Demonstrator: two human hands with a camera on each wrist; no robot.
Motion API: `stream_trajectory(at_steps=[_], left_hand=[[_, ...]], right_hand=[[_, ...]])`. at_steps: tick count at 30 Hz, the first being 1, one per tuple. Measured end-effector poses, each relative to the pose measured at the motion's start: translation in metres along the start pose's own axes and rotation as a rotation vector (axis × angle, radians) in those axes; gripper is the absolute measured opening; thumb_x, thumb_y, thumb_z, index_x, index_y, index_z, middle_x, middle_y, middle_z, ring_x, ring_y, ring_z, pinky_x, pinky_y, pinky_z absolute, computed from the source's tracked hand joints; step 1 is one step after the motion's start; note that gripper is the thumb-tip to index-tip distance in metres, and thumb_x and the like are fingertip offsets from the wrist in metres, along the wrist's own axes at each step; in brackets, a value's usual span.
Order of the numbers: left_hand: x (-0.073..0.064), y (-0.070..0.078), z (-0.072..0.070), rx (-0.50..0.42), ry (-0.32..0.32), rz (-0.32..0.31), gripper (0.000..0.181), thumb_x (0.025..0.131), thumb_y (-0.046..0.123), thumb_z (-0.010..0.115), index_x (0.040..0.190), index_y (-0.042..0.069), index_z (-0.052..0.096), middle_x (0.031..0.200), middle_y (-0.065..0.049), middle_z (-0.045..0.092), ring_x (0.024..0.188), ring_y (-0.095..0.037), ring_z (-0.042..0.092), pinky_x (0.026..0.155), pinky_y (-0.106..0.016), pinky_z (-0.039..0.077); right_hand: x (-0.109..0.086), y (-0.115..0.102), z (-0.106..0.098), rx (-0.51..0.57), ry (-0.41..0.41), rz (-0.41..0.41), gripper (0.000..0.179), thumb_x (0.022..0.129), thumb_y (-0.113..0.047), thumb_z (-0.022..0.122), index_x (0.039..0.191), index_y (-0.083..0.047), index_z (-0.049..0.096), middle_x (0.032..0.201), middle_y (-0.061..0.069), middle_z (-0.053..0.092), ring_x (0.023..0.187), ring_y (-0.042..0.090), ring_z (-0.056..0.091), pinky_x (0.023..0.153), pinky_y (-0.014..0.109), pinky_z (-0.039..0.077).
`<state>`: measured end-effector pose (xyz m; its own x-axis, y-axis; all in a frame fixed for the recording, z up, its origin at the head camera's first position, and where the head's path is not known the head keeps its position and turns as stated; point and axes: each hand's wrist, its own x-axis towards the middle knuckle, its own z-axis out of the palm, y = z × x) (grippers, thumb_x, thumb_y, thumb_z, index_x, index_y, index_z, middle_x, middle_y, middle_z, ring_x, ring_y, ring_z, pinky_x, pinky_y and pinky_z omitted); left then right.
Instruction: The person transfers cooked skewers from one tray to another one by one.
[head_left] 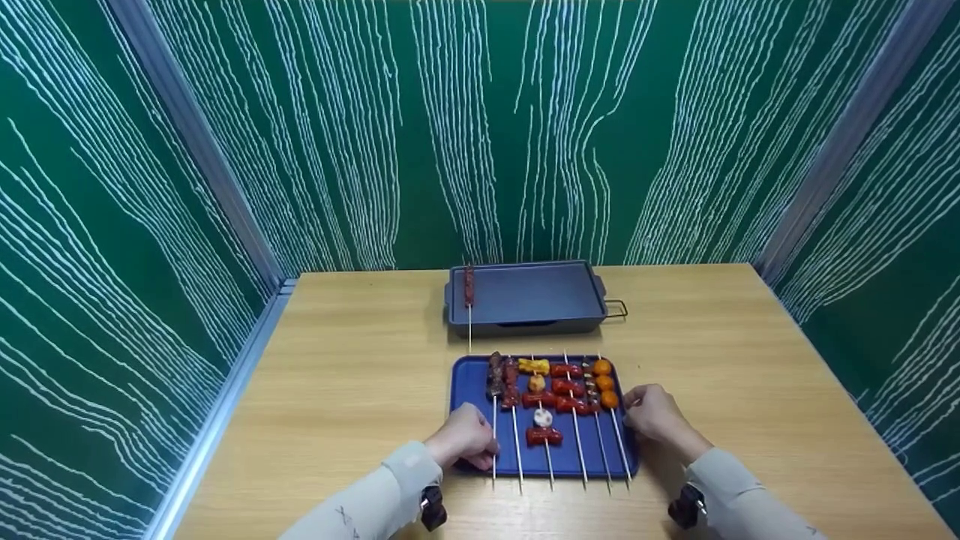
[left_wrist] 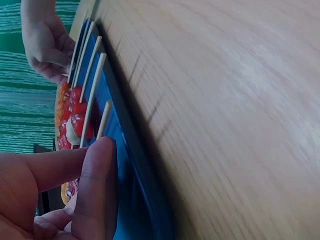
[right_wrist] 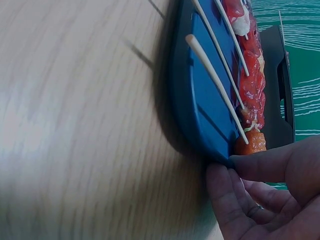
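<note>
A blue tray (head_left: 469, 381) on the table holds several skewers side by side, their sticks pointing toward me over the near rim. My left hand (head_left: 466, 436) pinches the stick of the leftmost skewer, a dark meat skewer (head_left: 495, 376), between thumb and fingers. In the left wrist view that stick's end (left_wrist: 104, 119) pokes out past the thumb. At the tray's right side, my right hand (head_left: 657, 412) grips the rim, thumb on top and fingers at the outer side. Closest to it lies a skewer of orange balls (head_left: 604, 381).
Behind the tray stands a dark grey griddle pan (head_left: 540, 292) with a wire handle (head_left: 617, 308) on its right. One reddish meat skewer (head_left: 469, 286) lies at its left end, stick toward me. Green walls with white lines enclose the wooden table (head_left: 360, 360).
</note>
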<state>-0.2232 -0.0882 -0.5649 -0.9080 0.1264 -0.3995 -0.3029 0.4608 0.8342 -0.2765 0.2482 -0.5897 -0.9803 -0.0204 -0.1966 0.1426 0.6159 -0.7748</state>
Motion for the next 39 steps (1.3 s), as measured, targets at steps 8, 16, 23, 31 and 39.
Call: stream_trajectory(at_steps=[8,16,23,31,39], left_hand=[[0.001,0.0,-0.002,0.072,0.015,0.028,0.021,0.078,-0.015,0.078,0.067,0.0,0.068,0.065,-0.02,0.074,0.041,-0.01,0.06,0.048,-0.027,0.063],[0.003,-0.001,-0.01,0.107,0.025,0.047,0.022,0.078,-0.008,0.082,0.065,0.003,0.068,0.063,-0.02,0.073,0.042,-0.011,0.062,0.047,-0.03,0.064],[0.014,0.001,-0.014,0.143,0.071,0.063,0.04,0.081,-0.005,0.074,0.054,0.017,0.053,0.051,-0.005,0.064,0.039,-0.009,0.058,0.042,-0.027,0.06],[0.026,0.011,-0.023,0.084,0.098,0.079,0.046,0.094,0.002,0.076,0.057,0.016,0.053,0.053,-0.002,0.063,0.043,-0.009,0.059,0.045,-0.027,0.062],[0.039,0.016,-0.04,0.059,0.162,0.054,0.041,0.098,0.026,0.08,0.065,0.015,0.059,0.057,-0.002,0.062,0.045,-0.012,0.062,0.052,-0.032,0.066]], right_hand=[[0.0,-0.001,0.0,0.0,-0.006,0.009,0.023,0.078,0.011,0.064,0.1,0.012,0.067,0.082,0.014,0.064,0.053,0.016,0.061,0.044,0.026,0.058],[0.002,-0.003,0.003,0.005,-0.005,-0.003,0.021,0.078,0.011,0.063,0.099,0.01,0.067,0.084,0.013,0.06,0.054,0.016,0.06,0.043,0.024,0.055],[0.002,-0.001,0.0,-0.003,-0.006,-0.001,0.02,0.078,0.011,0.063,0.098,0.01,0.066,0.082,0.012,0.059,0.057,0.017,0.061,0.045,0.024,0.055],[0.004,0.001,-0.003,-0.014,-0.006,-0.003,0.022,0.078,0.011,0.065,0.1,0.011,0.067,0.084,0.016,0.063,0.051,0.017,0.06,0.042,0.025,0.056],[0.006,-0.001,-0.002,-0.02,-0.017,-0.011,0.024,0.077,0.01,0.064,0.101,0.011,0.067,0.086,0.016,0.063,0.06,0.017,0.062,0.046,0.026,0.058]])
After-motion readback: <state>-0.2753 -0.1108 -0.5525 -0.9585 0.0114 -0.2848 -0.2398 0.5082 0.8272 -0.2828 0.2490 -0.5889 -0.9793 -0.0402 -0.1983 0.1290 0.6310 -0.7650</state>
